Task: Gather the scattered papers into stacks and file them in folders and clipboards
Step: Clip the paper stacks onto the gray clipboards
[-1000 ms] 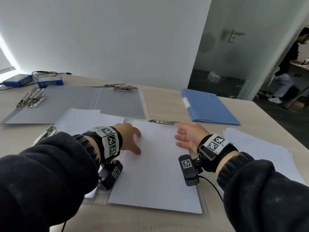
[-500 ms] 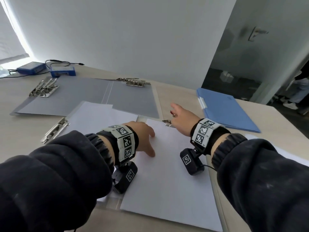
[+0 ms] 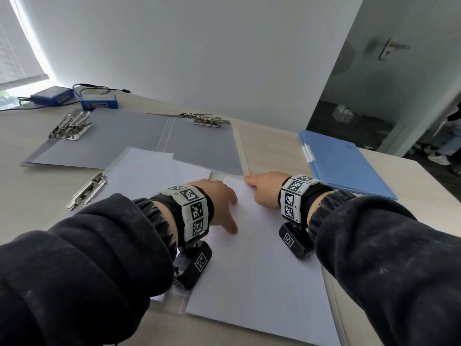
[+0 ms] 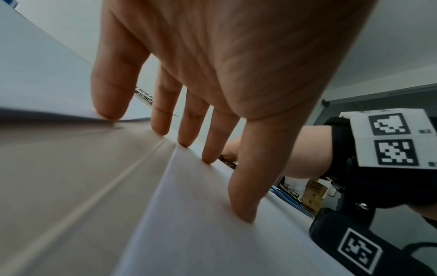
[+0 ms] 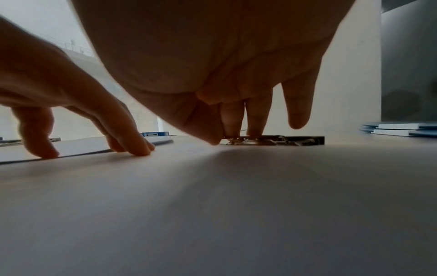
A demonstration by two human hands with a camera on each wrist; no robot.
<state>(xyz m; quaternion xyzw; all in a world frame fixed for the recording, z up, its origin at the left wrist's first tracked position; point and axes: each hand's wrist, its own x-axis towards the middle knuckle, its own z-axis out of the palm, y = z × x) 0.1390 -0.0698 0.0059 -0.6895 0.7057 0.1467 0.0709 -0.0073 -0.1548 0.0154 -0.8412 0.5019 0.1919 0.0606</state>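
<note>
Two hands work at the top of a white paper stack (image 3: 254, 265) lying in an open folder on the table (image 3: 30, 191). The left hand (image 3: 219, 203) has its fingers spread and straight, tips pressing the sheets; the left wrist view shows each fingertip (image 4: 243, 214) planted along the paper's edge, which the head view hides behind the wristband. The right hand (image 3: 264, 188) reaches the stack's far corner, and only the right wrist view shows the metal clip (image 5: 272, 140) there, with thumb and two fingers curled onto it, apparently pinching its lever, though shadow blurs the contact. From the head, that clip is wholly covered by the hand.

Left of the stack lie more white sheets (image 3: 149, 171) beside another clip (image 3: 87, 191). Beyond them a grey folder (image 3: 139, 143) lies open, and a blue folder (image 3: 346, 166) sits closed to the right. Two blue boxes (image 3: 99, 101) rest near the far edge.
</note>
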